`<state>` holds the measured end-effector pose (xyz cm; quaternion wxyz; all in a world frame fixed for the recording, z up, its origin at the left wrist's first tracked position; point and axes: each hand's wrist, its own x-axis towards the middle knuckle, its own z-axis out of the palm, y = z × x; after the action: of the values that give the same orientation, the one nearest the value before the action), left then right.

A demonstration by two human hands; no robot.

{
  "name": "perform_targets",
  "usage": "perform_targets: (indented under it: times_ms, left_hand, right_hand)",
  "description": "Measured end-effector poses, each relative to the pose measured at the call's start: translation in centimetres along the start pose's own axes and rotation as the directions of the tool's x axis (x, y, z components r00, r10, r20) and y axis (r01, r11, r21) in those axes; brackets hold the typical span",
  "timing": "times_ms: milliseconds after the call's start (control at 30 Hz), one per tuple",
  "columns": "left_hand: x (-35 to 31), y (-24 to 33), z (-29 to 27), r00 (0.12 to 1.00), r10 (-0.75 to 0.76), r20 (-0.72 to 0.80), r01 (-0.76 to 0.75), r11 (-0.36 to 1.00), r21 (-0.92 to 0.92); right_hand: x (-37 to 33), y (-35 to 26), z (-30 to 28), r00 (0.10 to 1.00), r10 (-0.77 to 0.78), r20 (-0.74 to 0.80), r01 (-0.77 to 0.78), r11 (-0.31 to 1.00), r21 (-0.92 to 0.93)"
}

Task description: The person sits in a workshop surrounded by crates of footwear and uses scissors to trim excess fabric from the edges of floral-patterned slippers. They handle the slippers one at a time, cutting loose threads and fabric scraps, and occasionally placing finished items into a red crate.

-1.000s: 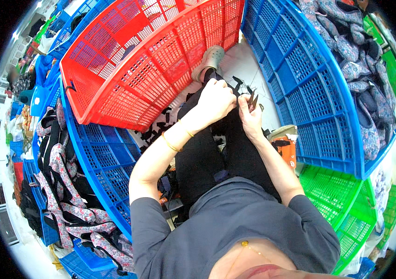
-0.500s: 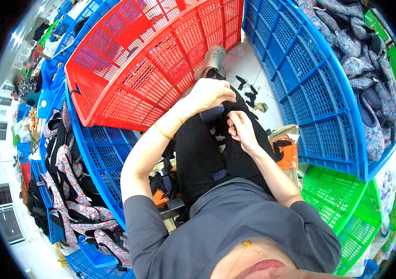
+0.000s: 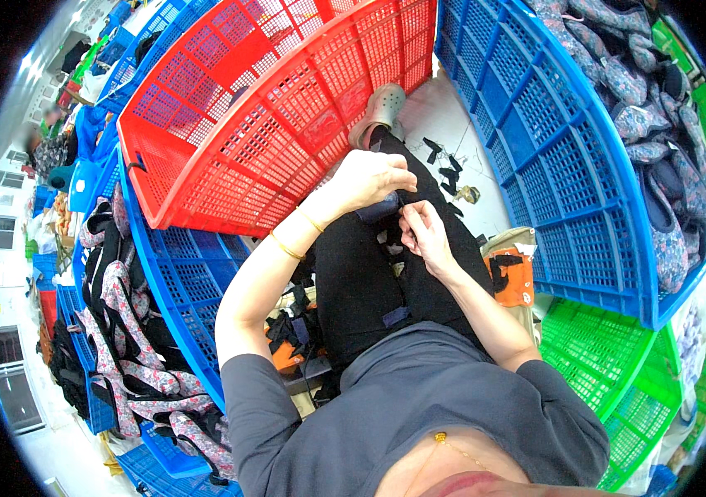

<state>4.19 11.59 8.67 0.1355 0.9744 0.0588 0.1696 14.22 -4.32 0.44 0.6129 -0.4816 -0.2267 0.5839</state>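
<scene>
Since both hands are bunched close together over the knees (image 3: pixel 353 263), a loose grip could drop that dark blue piece (image 3: pixel 379 209) among the black scraps (image 3: pixel 450 175), I reckon. It's just below the left hand (image 3: pixel 372 177); its fingers and the right hand's (image 3: pixel 426 233) are curled, can't tell what they're pinching.
</scene>
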Motion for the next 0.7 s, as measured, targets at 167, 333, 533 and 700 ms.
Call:
perform_targets:
  times_ms: [167, 333, 533, 700]
  left_hand:
    - [-0.2, -0.1, 0.2, 0.999, 0.035, -0.005, -0.035, 0.999, 0.026]
    - [-0.4, -0.1, 0.3, 0.993, 0.007, -0.115, -0.018, 0.995, -0.096]
    - [-1.6, 0.5, -0.4, 0.901, -0.339, -0.27, 0.114, 0.786, -0.607]
    - [-3.0, 1.4, -1.2, 0.853, -0.468, -0.229, 0.167, 0.661, -0.732]
  right_hand:
    - [0.1, 0.1, 0.6, 1.0, -0.012, -0.01, 0.012, 1.0, 0.004]
    - [-0.5, 0.1, 1.6, 0.999, -0.012, -0.035, 0.015, 0.996, 0.089]
    - [0.0, -1.1, -1.0, 0.966, -0.232, -0.115, 0.217, 0.967, -0.131]
    - [-0.1, -6.1, -0.3, 0.884, -0.42, 0.207, 0.403, 0.46, -0.791]
